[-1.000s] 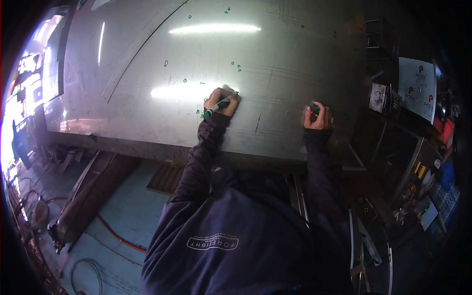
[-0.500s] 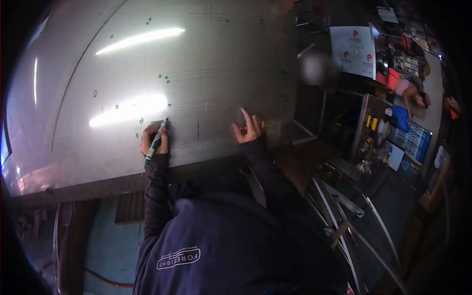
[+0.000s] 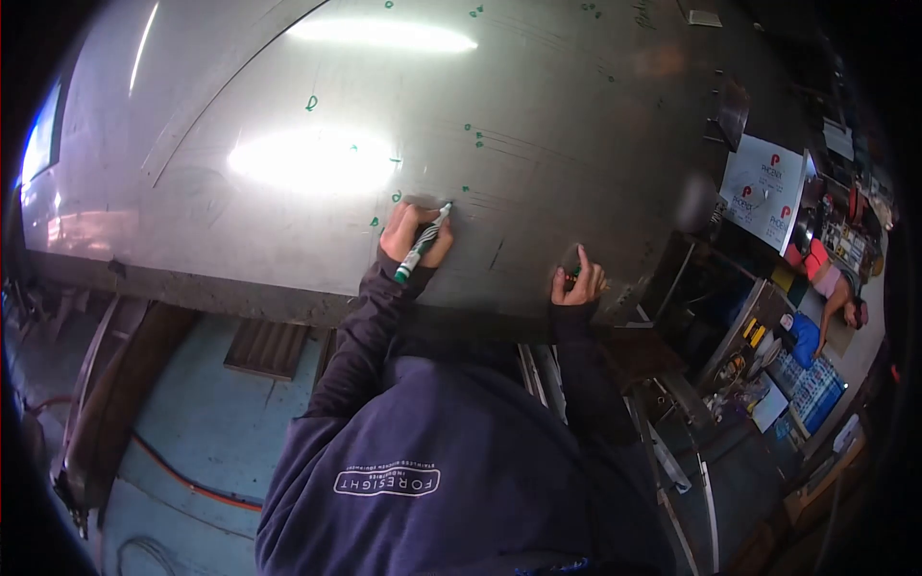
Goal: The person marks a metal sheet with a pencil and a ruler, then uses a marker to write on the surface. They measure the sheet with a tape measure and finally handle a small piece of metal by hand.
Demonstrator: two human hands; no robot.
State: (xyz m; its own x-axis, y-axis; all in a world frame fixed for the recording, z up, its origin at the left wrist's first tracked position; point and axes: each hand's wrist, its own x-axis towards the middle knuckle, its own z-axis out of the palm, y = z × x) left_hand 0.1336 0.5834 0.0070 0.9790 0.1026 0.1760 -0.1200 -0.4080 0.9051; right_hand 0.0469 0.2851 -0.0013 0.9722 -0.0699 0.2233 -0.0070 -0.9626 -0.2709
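Note:
My left hand (image 3: 415, 233) is closed round a green-and-white marker (image 3: 424, 242), whose tip end touches or nearly touches the shiny metal sheet (image 3: 538, 173). Green handwritten marks and thin dark lines show on the sheet around it. Further right, my right hand (image 3: 580, 279) rests near the sheet's front edge, index finger pointing away from me and the other fingers curled. Bits of green and orange show between those fingers, too small to name.
A person (image 3: 834, 288) bends at the far right, near a blue patterned stack (image 3: 812, 384). A board with red logos (image 3: 765, 192) stands beyond the sheet. Metal strips (image 3: 711, 518) lie low on the right; an orange hose (image 3: 197, 483) runs across the floor at left.
The view has turned and shifted, so sheet, marks and hands appear further right. My left hand still holds the marker. My right hand's fingers look more curled, with the index finger still extended.

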